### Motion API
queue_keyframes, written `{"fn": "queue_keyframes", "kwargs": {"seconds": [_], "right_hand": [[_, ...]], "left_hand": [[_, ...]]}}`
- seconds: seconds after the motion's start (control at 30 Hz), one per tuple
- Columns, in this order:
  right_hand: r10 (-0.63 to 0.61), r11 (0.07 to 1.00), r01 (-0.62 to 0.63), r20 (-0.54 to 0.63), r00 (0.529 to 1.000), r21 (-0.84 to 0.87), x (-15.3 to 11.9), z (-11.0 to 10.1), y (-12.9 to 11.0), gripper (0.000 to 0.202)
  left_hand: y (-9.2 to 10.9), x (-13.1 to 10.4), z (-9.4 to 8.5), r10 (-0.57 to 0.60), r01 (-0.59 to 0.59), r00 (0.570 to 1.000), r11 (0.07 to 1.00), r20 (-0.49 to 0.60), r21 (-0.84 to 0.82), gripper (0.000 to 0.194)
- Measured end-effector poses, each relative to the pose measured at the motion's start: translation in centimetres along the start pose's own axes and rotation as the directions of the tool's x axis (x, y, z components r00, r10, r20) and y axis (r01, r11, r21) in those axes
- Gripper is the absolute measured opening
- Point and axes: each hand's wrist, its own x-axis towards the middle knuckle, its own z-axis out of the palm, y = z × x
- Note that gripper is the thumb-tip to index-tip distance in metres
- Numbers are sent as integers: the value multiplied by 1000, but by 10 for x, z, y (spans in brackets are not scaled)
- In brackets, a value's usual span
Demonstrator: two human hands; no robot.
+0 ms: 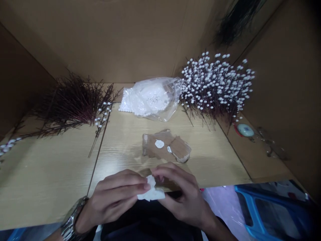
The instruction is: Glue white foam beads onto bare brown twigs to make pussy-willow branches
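Observation:
A crumpled piece of white tissue (151, 190) is at the table's front edge, between my two hands. My left hand (116, 194) is closed on its left side, fingers pressed together over the thumb. My right hand (183, 194) curls around the right side; its thumb touches the tissue there and its index finger bends above it. Just beyond my hands, a torn brown cardboard piece (164, 137) lies on the table, with a white blob (159, 144) and a smaller white smear (169, 149) on it.
A clear plastic bag (168, 97) of small white beads stands at the back. Dark bare twigs (75, 100) are heaped left, white-tipped sprigs (218, 83) right. Cardboard walls (112, 40) enclose the table (120, 140). A blue plastic stool (260, 214) stands at lower right.

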Motion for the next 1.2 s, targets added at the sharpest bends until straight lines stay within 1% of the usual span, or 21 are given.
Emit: {"fn": "queue_keyframes", "kwargs": {"seconds": [0.03, 0.1, 0.17, 0.23, 0.3, 0.37, 0.47, 0.53, 0.6, 0.63, 0.67, 0.73, 0.8, 0.87, 0.9, 0.97, 1.03, 1.07, 1.1, 1.17, 1.2], "right_hand": [[26, 1000, -25, 34, 999, -11, 0, -2, 0, 49], [7, 1000, -6, 101, 995, -10, 1, -4, 0, 51], [-77, 997, 77, 124, 989, 3, 3, -5, 1, 47], [-182, 983, 185, 101, 978, -18, 5, -3, 2, 41], [-306, 947, 308, 39, 951, -93, 8, 1, 4, 35], [-435, 884, 429, 10, 900, -185, 10, 3, 5, 26], [-532, 804, 523, 49, 845, -284, 14, 4, 5, 15], [-587, 740, 583, 101, 803, -336, 17, 2, 5, 15], [-652, 660, 654, 150, 743, -370, 20, 0, 5, 14], [-676, 628, 678, 164, 719, -382, 22, -1, 5, 13], [-687, 614, 690, 170, 706, -384, 23, -2, 6, 12], [-673, 638, 675, 157, 722, -370, 23, 0, 8, 16], [-658, 677, 657, 127, 742, -333, 22, 3, 10, 23], [-655, 696, 658, 121, 746, -288, 21, 8, 10, 27], [-650, 707, 654, 116, 751, -270, 21, 9, 10, 27], [-661, 708, 664, 106, 743, -242, 20, 11, 11, 26], [-660, 713, 665, 106, 744, -222, 19, 12, 12, 22], [-645, 729, 651, 106, 757, -214, 18, 11, 14, 20], [-613, 756, 620, 104, 783, -210, 17, 11, 15, 19], [-530, 821, 533, 74, 845, -206, 14, 10, 18, 18], [-501, 840, 499, 48, 864, -212, 13, 10, 19, 17]], "left_hand": [[0, 0, -1, 10, -10, 1000, 1000, 3, 16, 51], [-2, -1, -2, 65, -66, 998, 997, 26, 44, 48], [-7, -3, -2, 145, -149, 987, 987, 61, 63, 43], [-11, -5, -2, 190, -196, 979, 977, 73, 88, 39], [-15, -6, 0, 169, -173, 984, 978, 50, 119, 38], [-17, -6, 2, 154, -157, 987, 981, 37, 116, 36], [-19, -7, 3, 160, -165, 984, 984, 76, 71, 30], [-20, -9, 3, 132, -136, 988, 989, 81, 49, 34], [-21, -10, 4, 50, -51, 996, 999, 73, 15, 40], [-21, -10, 5, -8, 9, 997, 1000, 72, -11, 42], [-21, -9, 5, -65, 69, 995, 997, 77, -45, 44], [-19, -7, 6, -151, 163, 984, 979, 98, -121, 42], [-17, -2, 7, -186, 209, 974, 959, 133, -191, 39], [-13, 1, 7, -241, 291, 948, 922, 208, -257, 31], [-11, 2, 7, -288, 356, 924, 888, 253, -289, 26], [-8, 3, 7, -396, 499, 857, 796, 328, -342, 17], [-5, 3, 8, -473, 588, 804, 723, 360, -362, 14], [-3, 3, 9, -491, 603, 794, 710, 359, -364, 14], [-2, 3, 9, -499, 606, 793, 709, 351, -361, 14], [0, 3, 11, -491, 587, 807, 728, 329, -353, 19], [0, 3, 12, -482, 572, 818, 742, 315, -350, 21]]}}
